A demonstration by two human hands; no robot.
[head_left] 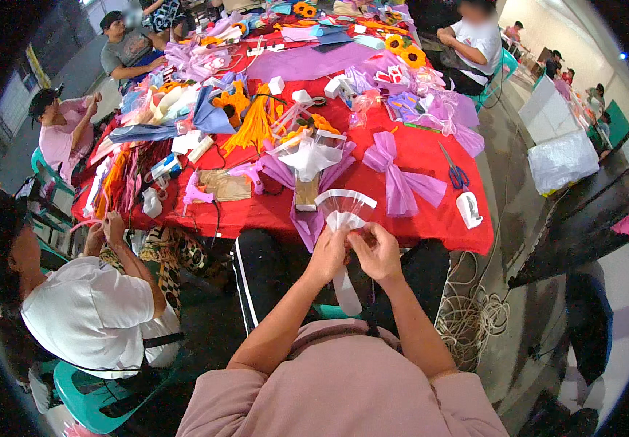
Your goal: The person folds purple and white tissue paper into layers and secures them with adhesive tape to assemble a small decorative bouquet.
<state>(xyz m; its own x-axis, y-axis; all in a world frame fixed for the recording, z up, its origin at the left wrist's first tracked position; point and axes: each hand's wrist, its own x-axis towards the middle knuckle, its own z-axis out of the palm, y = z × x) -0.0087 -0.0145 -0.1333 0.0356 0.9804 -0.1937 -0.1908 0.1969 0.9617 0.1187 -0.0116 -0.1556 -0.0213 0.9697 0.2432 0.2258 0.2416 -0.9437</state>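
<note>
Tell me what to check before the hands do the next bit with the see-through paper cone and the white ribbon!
1. Both hands on the piece: ok. The left hand and right hand pinch the clear wrap cone at its narrow neck.
2. Ribbon within grasp: ok. The white ribbon hangs down from between the hands.
3. Ribbon tied: cannot tell; the fingers cover the neck.
4. Scissors handy: ok. The blue-handled scissors lie on the red tablecloth, to the right.
5. Elbow room: ok. The person in the white shirt on the left sits apart from the hands.
6. Cone intact: cannot tell; too clear to judge.
</note>
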